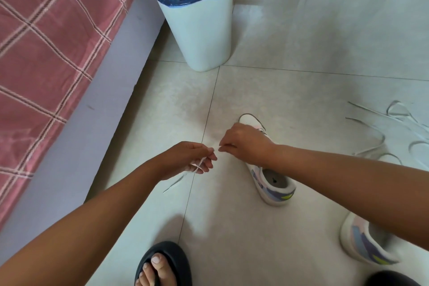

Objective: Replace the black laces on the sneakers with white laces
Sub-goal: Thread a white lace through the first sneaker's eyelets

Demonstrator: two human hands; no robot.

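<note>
Fingers, left: thumb and fingertips (210, 151) of left hand (185, 160) pinch a white lace (199, 165); lace crosses the lower fingers and trails to the floor (232, 90) at 7 o'clock of the hand.
Fingers, right: right hand (243, 144) curled, fingertips pressed together in a pinch at 9 o'clock of the hand, almost meeting the left fingertips; what it pinches is too small to tell, probably the lace tip.
Sneaker 1 (274, 186): on floor right of centre, toe at 12 o'clock, heel at 5 o'clock; right wrist covers the eyelets, so lacing state cannot be told.
Sneaker 2 (364, 244): at 4 o'clock of frame, partly under right forearm, near sneaker 1 but apart.
Spare laces (380, 130): loose white tangle at 3 o'clock of frame, well apart from the hands.
Bin (199, 18): at 12 o'clock, blue liner; dark scraps inside, possibly the black laces.
Step, judged: readying the lace end for threading.
Risk 1: tip slips from the pinch, because the grip is shallow.
Risk 2: free tail drags or gets caught under the slipper (164, 262) at 6 o'clock.
Risk 3: uneven lace halves if the first eyelet pair is threaded off-centre.
Risk 4: sneaker 1 slides or tips when pulled, as neither hand holds it.
</note>
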